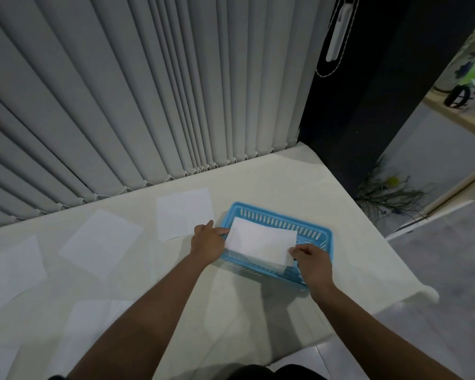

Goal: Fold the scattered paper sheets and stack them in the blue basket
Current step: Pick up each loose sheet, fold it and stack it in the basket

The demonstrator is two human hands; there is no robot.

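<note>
A person holds a folded white paper sheet (261, 239) with both hands, right over the blue plastic basket (272, 219) with slots in its walls. Think of the table (258, 182), with its white cloth, as a clock. 12 o'clock is by the grey blinds (121, 91) and 6 o'clock is by the person. The basket sits at about 3 o'clock, where both arms can reach it.

The left hand (207, 241) pinches the folded sheet's short edge at its 9 o'clock side. The right hand (311, 260) pinches its corner at about 4 o'clock. I think holding two spots far apart keeps the thin paper flat, so the fold does not pop open. The sheet is turned nearly the same way as the basket, long side along long side, so it should drop in neatly. It looks about level with the rim. I cannot tell if it touches the bottom. A pale strip shows under its near edge. That may be another sheet inside, but I am not sure.

More flat white paper sheets (184, 212) wait on the cloth. One lies just beside the basket at its 9 o'clock. Another (100, 242) lies further that way, and a third (11, 267) is at the table's 9 o'clock edge. A faint one (93, 319) lies at 7 o'clock. None of these look folded, so most of the job is still to do.
</note>
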